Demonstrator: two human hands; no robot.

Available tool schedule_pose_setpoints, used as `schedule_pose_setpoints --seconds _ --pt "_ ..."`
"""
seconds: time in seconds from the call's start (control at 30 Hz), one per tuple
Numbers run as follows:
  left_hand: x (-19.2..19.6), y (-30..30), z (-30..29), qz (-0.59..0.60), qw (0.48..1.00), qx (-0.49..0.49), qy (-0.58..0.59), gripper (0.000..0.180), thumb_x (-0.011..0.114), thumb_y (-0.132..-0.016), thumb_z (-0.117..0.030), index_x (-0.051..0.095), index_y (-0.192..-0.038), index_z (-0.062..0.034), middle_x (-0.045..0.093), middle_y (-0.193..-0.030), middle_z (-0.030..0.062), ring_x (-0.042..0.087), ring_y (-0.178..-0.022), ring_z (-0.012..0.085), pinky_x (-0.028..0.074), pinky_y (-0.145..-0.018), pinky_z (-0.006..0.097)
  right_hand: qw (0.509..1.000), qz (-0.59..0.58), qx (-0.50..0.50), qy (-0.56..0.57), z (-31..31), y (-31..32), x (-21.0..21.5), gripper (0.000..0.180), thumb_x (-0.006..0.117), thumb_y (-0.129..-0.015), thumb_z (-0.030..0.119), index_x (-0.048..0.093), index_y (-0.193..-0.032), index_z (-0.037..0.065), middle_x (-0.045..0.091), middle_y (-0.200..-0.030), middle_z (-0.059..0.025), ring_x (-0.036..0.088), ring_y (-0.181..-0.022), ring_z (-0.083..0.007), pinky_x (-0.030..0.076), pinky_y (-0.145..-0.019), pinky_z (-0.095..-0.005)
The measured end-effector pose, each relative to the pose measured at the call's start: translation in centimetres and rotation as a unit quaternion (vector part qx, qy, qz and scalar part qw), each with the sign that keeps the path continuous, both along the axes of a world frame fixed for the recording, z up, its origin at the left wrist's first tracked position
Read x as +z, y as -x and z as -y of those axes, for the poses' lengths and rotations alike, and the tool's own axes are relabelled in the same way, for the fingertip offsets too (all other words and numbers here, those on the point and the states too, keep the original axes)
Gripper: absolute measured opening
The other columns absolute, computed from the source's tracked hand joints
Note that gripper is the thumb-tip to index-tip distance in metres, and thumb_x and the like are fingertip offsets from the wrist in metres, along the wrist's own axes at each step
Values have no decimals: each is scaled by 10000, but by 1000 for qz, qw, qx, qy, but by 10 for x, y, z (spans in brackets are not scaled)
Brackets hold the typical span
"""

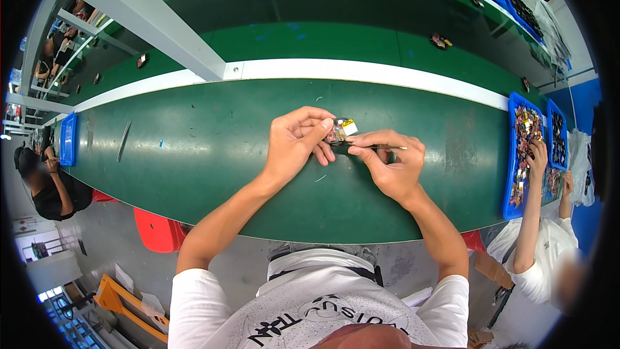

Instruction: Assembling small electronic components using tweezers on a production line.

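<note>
My left hand (298,141) grips a small electronic assembly (338,130) between thumb and fingers, over the middle of the green bench. Red and dark parts show on it, along with a yellow and white label. My right hand (392,163) is closed on a slim dark tool (380,147) that looks like tweezers. Its shiny end sticks out to the right past my fingers. The other end reaches the lower side of the assembly, where my fingers partly hide the contact.
A metal pair of tweezers (124,141) lies on the bench at left, near a blue tray (68,139). At right, a co-worker's hand (537,158) reaches into a blue bin (507,201) of small assemblies. Beyond a white rail (361,71), a dark green belt carries several assemblies.
</note>
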State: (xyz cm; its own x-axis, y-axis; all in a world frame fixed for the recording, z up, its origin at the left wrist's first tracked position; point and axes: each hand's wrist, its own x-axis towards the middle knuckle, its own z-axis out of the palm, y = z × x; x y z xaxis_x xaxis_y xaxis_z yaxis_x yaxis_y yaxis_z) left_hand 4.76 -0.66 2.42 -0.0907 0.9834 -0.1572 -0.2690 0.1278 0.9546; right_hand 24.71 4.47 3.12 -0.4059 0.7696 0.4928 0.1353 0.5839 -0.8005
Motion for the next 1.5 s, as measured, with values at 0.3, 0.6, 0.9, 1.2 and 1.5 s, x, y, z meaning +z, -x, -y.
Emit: schedule_pose_setpoints --seconds 0.3,0.6,0.9,1.2,1.5 --pt "3 0 0 -7 1000 -17 9 213 628 -1006 -79 644 -1140 86 713 -887 155 704 -619 181 541 -480 253 1000 -6 15 -16 1 0 2 121 844 -755 8 768 -824 72 786 -832 -49 448 -410 -63 335 -423 -230" --pt "10 0 1 -106 994 -27 30 232 694 -938 -19 651 -1146 73 734 -919 113 675 -627 116 459 -454 212 993 12 36 -112 -2 1 1 151 826 -746 -29 746 -803 85 792 -837 -61 491 -421 -54 349 -445 -219" --pt "10 -2 1 -66 997 -27 31 229 677 -950 -12 635 -1155 84 716 -913 116 667 -626 113 459 -447 212 995 17 21 -94 0 1 3 140 822 -751 -14 755 -812 93 774 -790 -37 643 -509 -101 333 -445 -250" --pt "9 -3 0 -39 998 -27 50 211 686 -931 13 618 -1122 68 699 -917 118 658 -615 116 476 -465 220 995 23 23 -96 1 0 4 146 821 -752 -14 754 -821 97 774 -785 -31 643 -508 -96 336 -444 -245" --pt "8 -5 1 -41 998 -13 42 157 680 -919 35 603 -1055 54 679 -868 119 648 -590 123 490 -474 229 995 16 27 -93 3 3 5 153 820 -745 -19 761 -815 104 777 -788 -25 659 -523 -103 330 -445 -246"
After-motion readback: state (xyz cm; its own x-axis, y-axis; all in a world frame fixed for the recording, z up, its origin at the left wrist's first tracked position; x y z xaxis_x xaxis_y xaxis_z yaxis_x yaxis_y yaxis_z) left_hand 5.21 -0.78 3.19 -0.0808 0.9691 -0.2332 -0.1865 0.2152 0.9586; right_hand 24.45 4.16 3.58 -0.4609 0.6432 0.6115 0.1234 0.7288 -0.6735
